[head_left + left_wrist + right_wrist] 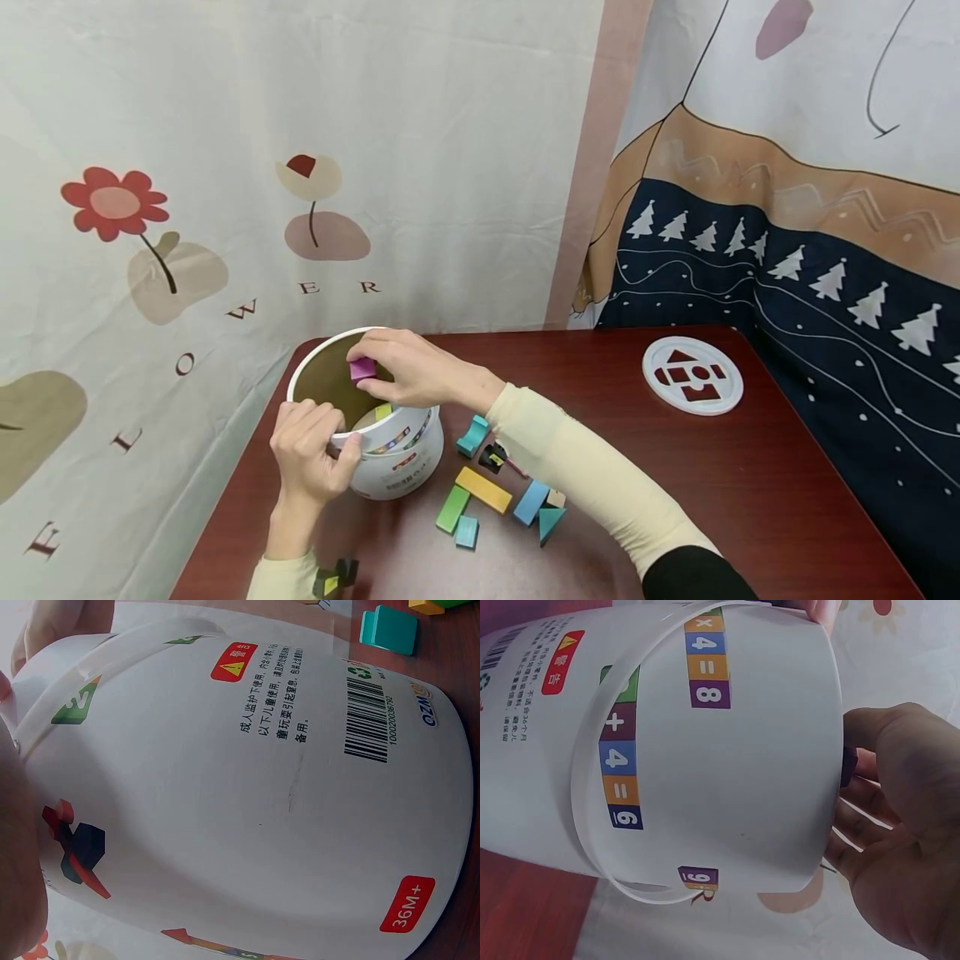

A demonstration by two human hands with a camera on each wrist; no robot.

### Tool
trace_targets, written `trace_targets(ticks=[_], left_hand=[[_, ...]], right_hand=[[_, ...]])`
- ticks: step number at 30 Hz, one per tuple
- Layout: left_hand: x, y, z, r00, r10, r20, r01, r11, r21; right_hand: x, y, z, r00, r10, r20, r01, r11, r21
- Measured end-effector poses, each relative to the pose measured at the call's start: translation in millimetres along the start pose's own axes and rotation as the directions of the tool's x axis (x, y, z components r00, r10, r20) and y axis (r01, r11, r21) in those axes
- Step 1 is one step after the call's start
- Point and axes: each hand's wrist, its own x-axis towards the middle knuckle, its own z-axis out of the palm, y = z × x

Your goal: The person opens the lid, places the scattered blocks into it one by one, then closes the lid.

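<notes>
A white bucket point(397, 471) stands tilted on the table, its mouth toward the head camera. My left hand point(311, 446) grips the near left rim, thumb outside. Between thumb and fingers my right hand point(412, 367) pinches a purple block point(362, 369) just inside the bucket's mouth. In the right wrist view the right hand point(907, 817) is at the rim, with a dark sliver of the block point(848, 766) showing. Deeper inside lies a yellow-green block point(383, 412); the rest of the bucket's bottom is largely hidden.
Right of the bucket lie several loose blocks, among them a teal curved block point(473, 436), an orange block point(483, 489), a green block point(452, 509) and a blue block point(531, 502). A white lid with shaped cutouts point(701, 405) rests at the table's far right. A printed curtain hangs behind.
</notes>
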Motion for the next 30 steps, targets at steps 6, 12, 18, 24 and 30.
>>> trace_targets(ticks=[6,12,18,24,30], left_hand=[[0.3,0.8,-0.6,1.0,-0.001,-0.002,0.001,1.0,0.002],[1.4,1.2,-0.8,1.0,0.0,-0.001,0.0,1.0,-0.003],[2.0,1.4,-0.7,1.0,0.0,-0.004,0.0,1.0,-0.005],[2.2,1.6,-0.8,1.0,0.003,-0.012,-0.003,1.0,-0.003],[2.5,1.1,-0.4,1.0,0.005,-0.012,-0.005,1.0,-0.004]], right_hand=[[-0.6,0.2,0.5,0.999,0.039,0.018,-0.039,0.999,0.0],[-3.5,1.2,-0.5,0.996,0.079,0.035,-0.079,0.997,-0.004],[-6.5,1.7,-0.5,0.992,0.105,0.064,-0.102,0.994,-0.044],[-9.1,2.3,1.0,0.988,0.127,0.087,-0.116,0.986,-0.118],[-10.8,3.9,1.9,0.99,0.119,0.08,-0.109,0.987,-0.12]])
